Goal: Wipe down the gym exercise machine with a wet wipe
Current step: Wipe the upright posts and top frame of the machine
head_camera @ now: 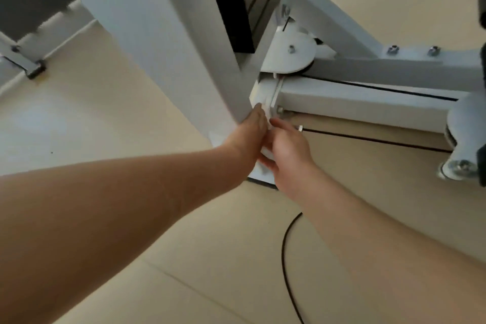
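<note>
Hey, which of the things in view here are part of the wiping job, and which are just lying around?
Part of the job: wet wipe, left hand, right hand, white upright post, base beam, pulley disc.

Just lying about: black cable on the floor, neighbouring frame foot.

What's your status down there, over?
Left hand flat against white post. Right hand pinching wipe at base joint. Black cable on floor, clear of hands.
</note>
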A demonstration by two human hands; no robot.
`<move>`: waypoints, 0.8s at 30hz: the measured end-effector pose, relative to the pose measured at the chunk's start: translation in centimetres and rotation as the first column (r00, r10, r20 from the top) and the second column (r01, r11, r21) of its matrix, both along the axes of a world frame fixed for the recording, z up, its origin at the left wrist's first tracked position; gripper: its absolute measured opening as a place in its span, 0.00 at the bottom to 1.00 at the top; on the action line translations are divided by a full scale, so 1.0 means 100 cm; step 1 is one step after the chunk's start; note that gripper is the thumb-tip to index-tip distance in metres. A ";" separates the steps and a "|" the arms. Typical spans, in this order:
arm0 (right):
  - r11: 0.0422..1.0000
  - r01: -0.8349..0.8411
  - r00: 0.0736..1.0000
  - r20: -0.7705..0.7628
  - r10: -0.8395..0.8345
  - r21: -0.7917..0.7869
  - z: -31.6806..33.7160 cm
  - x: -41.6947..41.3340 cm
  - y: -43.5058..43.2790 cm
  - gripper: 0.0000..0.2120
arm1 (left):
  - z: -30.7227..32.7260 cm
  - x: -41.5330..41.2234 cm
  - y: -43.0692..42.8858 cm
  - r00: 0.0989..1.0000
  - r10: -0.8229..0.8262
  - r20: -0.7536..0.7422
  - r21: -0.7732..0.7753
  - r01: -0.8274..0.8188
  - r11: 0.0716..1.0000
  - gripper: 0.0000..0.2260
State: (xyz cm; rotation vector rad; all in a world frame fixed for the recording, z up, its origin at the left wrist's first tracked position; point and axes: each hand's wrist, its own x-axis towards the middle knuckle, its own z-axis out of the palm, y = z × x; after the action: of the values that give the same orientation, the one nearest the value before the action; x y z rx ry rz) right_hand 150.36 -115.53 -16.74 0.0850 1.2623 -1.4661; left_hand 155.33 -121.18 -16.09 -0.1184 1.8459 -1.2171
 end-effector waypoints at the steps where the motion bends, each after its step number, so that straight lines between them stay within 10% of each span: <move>1: 1.000 -0.005 1.000 0.014 0.005 0.005 -0.007 -0.001 -0.001 0.15 | -0.004 -0.002 0.000 1.000 0.015 0.012 0.005 -0.015 1.000 0.32; 13: 0.993 0.111 0.991 -0.073 -0.109 0.025 -0.035 -0.007 -0.025 0.14 | 0.089 0.004 -0.003 0.999 0.033 -0.009 0.025 -0.033 0.999 0.29; 24: 0.975 0.189 0.966 -0.200 -0.164 0.118 -0.051 -0.001 -0.005 0.13 | 0.005 -0.002 0.000 0.992 0.080 0.100 0.115 -0.091 0.989 0.32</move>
State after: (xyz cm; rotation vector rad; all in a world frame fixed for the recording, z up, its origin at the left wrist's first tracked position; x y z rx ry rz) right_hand 150.31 -116.03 -21.88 0.1559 1.5426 -1.5675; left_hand 155.10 -121.19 -15.60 -0.0715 1.8069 -1.0338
